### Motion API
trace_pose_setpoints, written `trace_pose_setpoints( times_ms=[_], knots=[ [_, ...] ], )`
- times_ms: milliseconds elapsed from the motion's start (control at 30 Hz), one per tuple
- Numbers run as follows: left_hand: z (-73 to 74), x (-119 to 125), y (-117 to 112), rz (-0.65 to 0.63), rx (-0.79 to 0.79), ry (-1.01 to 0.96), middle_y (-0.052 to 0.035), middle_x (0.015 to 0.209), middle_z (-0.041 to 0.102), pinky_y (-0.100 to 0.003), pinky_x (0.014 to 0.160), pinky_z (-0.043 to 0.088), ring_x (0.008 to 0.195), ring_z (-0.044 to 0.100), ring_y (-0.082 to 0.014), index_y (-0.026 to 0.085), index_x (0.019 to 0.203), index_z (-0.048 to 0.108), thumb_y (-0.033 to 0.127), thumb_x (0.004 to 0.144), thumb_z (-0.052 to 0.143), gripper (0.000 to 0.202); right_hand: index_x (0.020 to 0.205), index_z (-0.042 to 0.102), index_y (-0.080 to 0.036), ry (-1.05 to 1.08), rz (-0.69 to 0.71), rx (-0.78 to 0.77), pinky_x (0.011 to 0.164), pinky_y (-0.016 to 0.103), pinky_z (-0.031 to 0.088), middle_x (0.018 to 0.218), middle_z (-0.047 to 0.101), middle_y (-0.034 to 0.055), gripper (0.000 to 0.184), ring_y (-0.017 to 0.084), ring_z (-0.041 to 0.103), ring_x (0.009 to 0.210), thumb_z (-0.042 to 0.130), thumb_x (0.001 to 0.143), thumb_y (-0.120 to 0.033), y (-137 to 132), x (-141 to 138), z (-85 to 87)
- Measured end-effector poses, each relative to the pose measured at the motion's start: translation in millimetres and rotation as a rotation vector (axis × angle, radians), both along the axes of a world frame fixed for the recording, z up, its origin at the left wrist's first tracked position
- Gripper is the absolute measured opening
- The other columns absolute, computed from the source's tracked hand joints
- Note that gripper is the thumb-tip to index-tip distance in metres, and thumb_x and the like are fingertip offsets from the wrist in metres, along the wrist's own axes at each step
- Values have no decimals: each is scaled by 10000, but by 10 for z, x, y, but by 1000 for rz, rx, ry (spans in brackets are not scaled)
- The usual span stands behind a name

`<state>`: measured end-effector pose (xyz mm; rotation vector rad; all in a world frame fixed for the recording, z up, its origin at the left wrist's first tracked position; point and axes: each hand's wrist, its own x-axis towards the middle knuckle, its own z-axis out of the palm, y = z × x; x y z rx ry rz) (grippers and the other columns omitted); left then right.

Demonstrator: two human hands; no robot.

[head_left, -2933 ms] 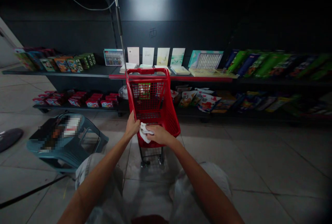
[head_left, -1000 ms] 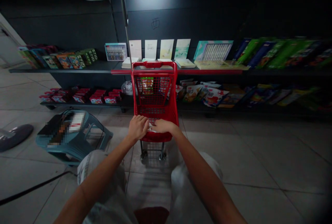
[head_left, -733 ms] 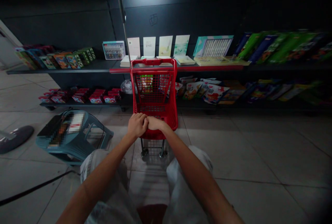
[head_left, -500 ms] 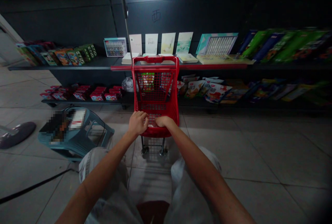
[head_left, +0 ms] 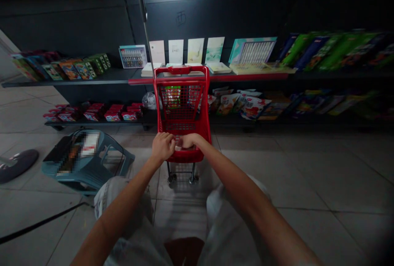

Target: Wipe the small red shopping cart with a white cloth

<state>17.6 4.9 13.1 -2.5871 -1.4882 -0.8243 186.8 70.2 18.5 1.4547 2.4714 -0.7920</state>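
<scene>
Closing up again: the right hand [head_left: 189, 140] has slid back toward the left hand [head_left: 163, 145] along the near rim of the red cart [head_left: 184, 112]. The white cloth [head_left: 178, 148], plain to see earlier, is now only a pale scrap between the two hands. The left hand's fingers are curled together, clamped over the rim. The right hand's fingers bend over the rim into the basket, but I can't tell whether they grip. The cart stands on the tiled floor [head_left: 308, 167], right in front of the person's knees, with its far end against the dark shelf [head_left: 117, 76] of cards [head_left: 176, 51]. A blue stool [head_left: 101, 167] sits off to the left.
</scene>
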Motion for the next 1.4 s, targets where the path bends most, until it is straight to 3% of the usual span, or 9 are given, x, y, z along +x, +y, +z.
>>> trace_pose_setpoints(
  times_ms=[200, 333, 467, 633, 833, 967, 1133, 1300, 1400],
  knots=[
    [15, -18, -1, 0, -16, 5, -73, 873, 706, -402, 873, 436, 882, 624, -234, 231, 824, 658, 203, 949, 507, 198, 964, 756, -97, 218, 120, -66, 677, 195, 455, 895, 761, 41, 213, 127, 612, 735, 594, 848, -171, -54, -32, 129],
    [5, -29, -11, -8, -12, 5, -73, 888, 710, -400, 876, 434, 894, 626, -234, 231, 823, 650, 205, 942, 507, 188, 977, 785, -161, -37, 157, -195, 649, 225, 448, 753, 728, -5, 201, 145, 622, 654, 657, 822, -184, -86, 173, 171],
    [14, -24, -23, -12, -1, -4, -73, 887, 715, -401, 871, 431, 882, 629, -231, 228, 828, 651, 210, 949, 498, 197, 904, 802, -177, -208, 70, -154, 705, 261, 471, 756, 738, 53, 133, 190, 670, 704, 707, 814, -195, -112, 345, 174],
    [28, -41, -18, 3, -13, -11, -75, 886, 716, -399, 864, 430, 883, 628, -233, 227, 823, 655, 214, 950, 501, 200, 1032, 766, -145, 126, 238, -78, 708, 227, 443, 947, 764, 51, 272, 171, 649, 798, 619, 804, -159, -164, 371, 253],
    [15, -85, 8, 12, -6, -14, -84, 896, 712, -397, 876, 428, 887, 625, -235, 217, 837, 663, 210, 951, 494, 204, 1053, 705, -121, 508, 148, -122, 638, 203, 386, 882, 675, -6, 303, 128, 540, 735, 581, 796, -223, -312, 444, 383],
    [13, -99, 23, 14, 0, -3, -76, 892, 712, -389, 878, 425, 886, 622, -228, 216, 841, 661, 218, 958, 491, 207, 981, 697, -121, 527, 149, -1, 695, 212, 395, 907, 670, 15, 224, 146, 557, 804, 601, 792, -195, -434, 512, 444],
    [24, -90, 18, 15, -4, 12, -63, 862, 705, -386, 860, 420, 865, 616, -222, 222, 817, 646, 205, 943, 495, 197, 1067, 701, -123, 367, 172, 122, 783, 238, 423, 1021, 702, 67, 277, 173, 602, 873, 636, 798, -132, -576, 582, 452],
    [27, -93, 15, 14, 2, -7, -67, 870, 714, -389, 865, 420, 875, 620, -224, 220, 809, 641, 186, 926, 503, 184, 1265, 667, -158, 257, 132, 434, 879, 282, 453, 1207, 658, 103, 386, 208, 602, 1043, 649, 879, -157, -816, 537, 375],
    [22, -121, 30, 15, 5, -31, -62, 889, 721, -387, 872, 422, 881, 623, -221, 221, 819, 640, 175, 924, 501, 180, 1232, 684, -194, 210, 191, 624, 913, 307, 461, 1185, 650, 91, 317, 218, 571, 1088, 661, 917, -170, -1024, 438, 319]
  ],
)
